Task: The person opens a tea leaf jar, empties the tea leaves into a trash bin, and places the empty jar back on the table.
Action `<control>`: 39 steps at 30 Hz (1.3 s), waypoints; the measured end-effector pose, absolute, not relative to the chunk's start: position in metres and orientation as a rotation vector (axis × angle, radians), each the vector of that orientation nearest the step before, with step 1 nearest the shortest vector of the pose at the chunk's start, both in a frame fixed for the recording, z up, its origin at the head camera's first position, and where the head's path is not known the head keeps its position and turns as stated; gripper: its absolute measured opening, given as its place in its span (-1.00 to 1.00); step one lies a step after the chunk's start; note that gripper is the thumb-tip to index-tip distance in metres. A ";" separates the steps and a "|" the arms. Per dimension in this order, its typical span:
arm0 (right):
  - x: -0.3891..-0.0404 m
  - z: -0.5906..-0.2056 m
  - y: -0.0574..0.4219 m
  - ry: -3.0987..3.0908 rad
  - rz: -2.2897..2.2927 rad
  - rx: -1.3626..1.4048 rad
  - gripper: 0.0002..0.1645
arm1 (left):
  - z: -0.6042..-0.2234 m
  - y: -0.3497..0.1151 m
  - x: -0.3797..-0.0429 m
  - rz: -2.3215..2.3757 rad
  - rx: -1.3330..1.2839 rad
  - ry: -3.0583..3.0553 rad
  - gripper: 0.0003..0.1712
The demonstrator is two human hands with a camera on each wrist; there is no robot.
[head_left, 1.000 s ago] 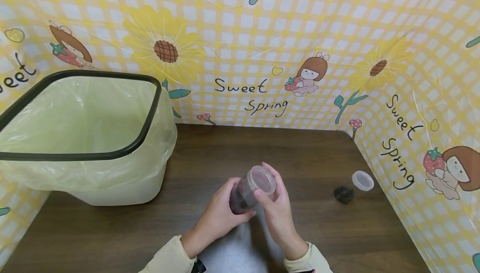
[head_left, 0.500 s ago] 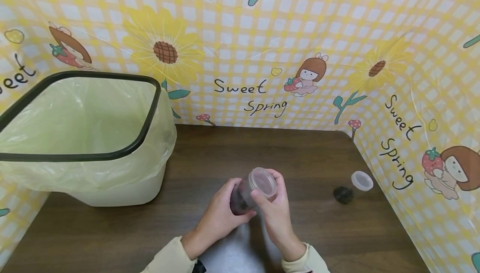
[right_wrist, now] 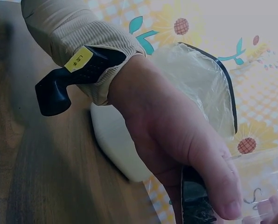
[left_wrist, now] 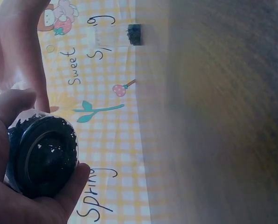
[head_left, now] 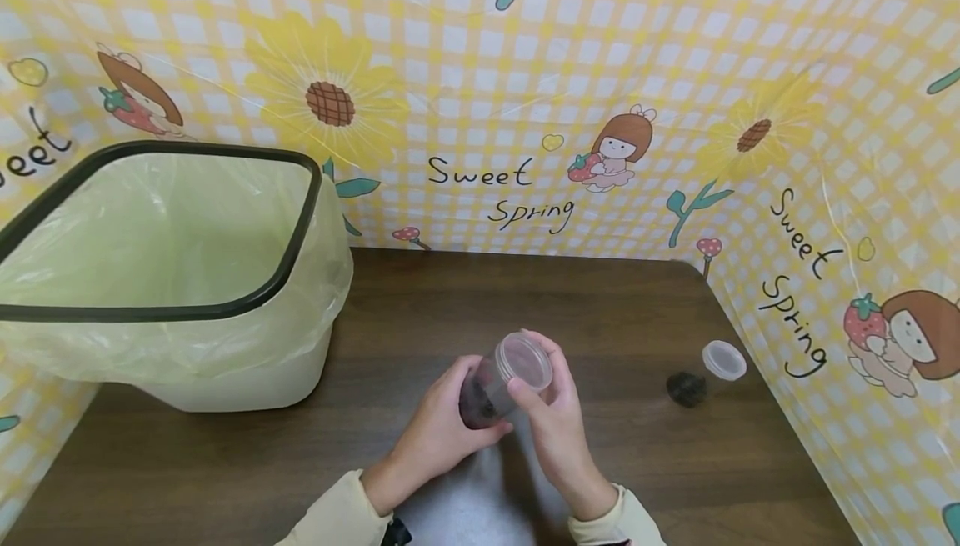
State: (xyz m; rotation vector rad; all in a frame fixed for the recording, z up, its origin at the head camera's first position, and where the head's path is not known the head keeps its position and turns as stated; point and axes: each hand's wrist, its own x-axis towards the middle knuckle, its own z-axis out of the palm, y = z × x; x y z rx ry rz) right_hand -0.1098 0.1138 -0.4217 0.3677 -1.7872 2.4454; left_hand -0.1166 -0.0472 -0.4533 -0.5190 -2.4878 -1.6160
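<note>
A clear plastic jar [head_left: 483,396] with dark, flaky contents is tilted over the middle of the table, its translucent lid [head_left: 527,360] facing up and to the right. My left hand [head_left: 435,421] grips the lower body, fingers and thumb curled round it. With thumb and fingers on either side, my right hand [head_left: 558,433] holds the lid end. The left wrist view shows the jar's round base [left_wrist: 48,156], dark flakes pressed against it. From the right wrist view, the left thumb [right_wrist: 218,182] lies along the jar wall, and the right hand is mostly out of frame.
A white bin [head_left: 247,383] with a black rim and pale yellow-green liner stands at the left. Toward the table's right edge is a second clear jar [head_left: 687,390] with dark contents at its bottom and a translucent lid [head_left: 725,360]. A checked cloth [head_left: 465,96] surrounds the table.
My right fingers and thumb have shifted slightly round the lid, first one way and then back. The jar has barely moved, and my left hand keeps its grip.
</note>
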 end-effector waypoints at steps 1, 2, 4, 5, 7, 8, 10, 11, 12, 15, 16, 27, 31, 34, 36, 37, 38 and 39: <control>-0.110 -0.422 0.114 -1.786 2.447 0.378 -0.28 | -0.453 -0.047 -0.117 -1.614 -0.518 -2.490 -0.17; -0.110 -0.422 0.114 -1.781 2.450 0.386 -0.25 | -0.453 -0.047 -0.117 -1.611 -0.516 -2.492 -0.17; -0.111 -0.423 0.114 -1.773 2.454 0.392 -0.22 | -0.453 -0.046 -0.117 -1.609 -0.512 -2.496 -0.16; -0.111 -0.423 0.114 -1.769 2.454 0.390 -0.19 | -0.453 -0.046 -0.117 -1.611 -0.509 -2.495 -0.16; -0.111 -0.424 0.113 -1.762 2.453 0.369 -0.16 | -0.453 -0.046 -0.117 -1.612 -0.503 -2.493 -0.15; -0.110 -0.424 0.112 -1.760 2.452 0.350 -0.15 | -0.453 -0.045 -0.117 -1.611 -0.502 -2.491 -0.15; -0.110 -0.423 0.111 -1.763 2.442 0.313 -0.19 | -0.453 -0.045 -0.116 -1.609 -0.502 -2.486 -0.15; -0.110 -0.423 0.110 -1.764 2.438 0.295 -0.21 | -0.453 -0.045 -0.116 -1.607 -0.503 -2.483 -0.15; -0.109 -0.422 0.110 -1.766 2.435 0.277 -0.24 | -0.453 -0.044 -0.117 -1.605 -0.504 -2.481 -0.15; -0.109 -0.421 0.109 -1.770 2.432 0.245 -0.32 | -0.454 -0.045 -0.117 -1.606 -0.505 -2.478 -0.16; -0.109 -0.421 0.109 -1.773 2.432 0.242 -0.33 | -0.454 -0.045 -0.117 -1.608 -0.506 -2.479 -0.16; -0.110 -0.420 0.112 -1.804 2.416 0.360 -0.27 | -0.452 -0.048 -0.116 -1.645 -0.523 -2.473 -0.17; -0.110 -0.420 0.114 -1.822 2.398 0.382 -0.30 | -0.453 -0.049 -0.116 -1.637 -0.540 -2.472 -0.16; -0.111 -0.420 0.115 -1.838 2.390 0.400 -0.31 | -0.453 -0.049 -0.116 -1.649 -0.538 -2.478 -0.15; -0.111 -0.420 0.116 -1.842 2.391 0.416 -0.30 | -0.453 -0.049 -0.116 -1.658 -0.535 -2.477 -0.15; -0.111 -0.420 0.116 -1.840 2.396 0.421 -0.28 | -0.453 -0.049 -0.116 -1.664 -0.533 -2.476 -0.15; -0.111 -0.420 0.115 -1.831 2.405 0.421 -0.25 | -0.452 -0.049 -0.116 -1.662 -0.531 -2.476 -0.15; -0.111 -0.421 0.115 -1.823 2.413 0.416 -0.22 | -0.452 -0.048 -0.116 -1.663 -0.528 -2.475 -0.15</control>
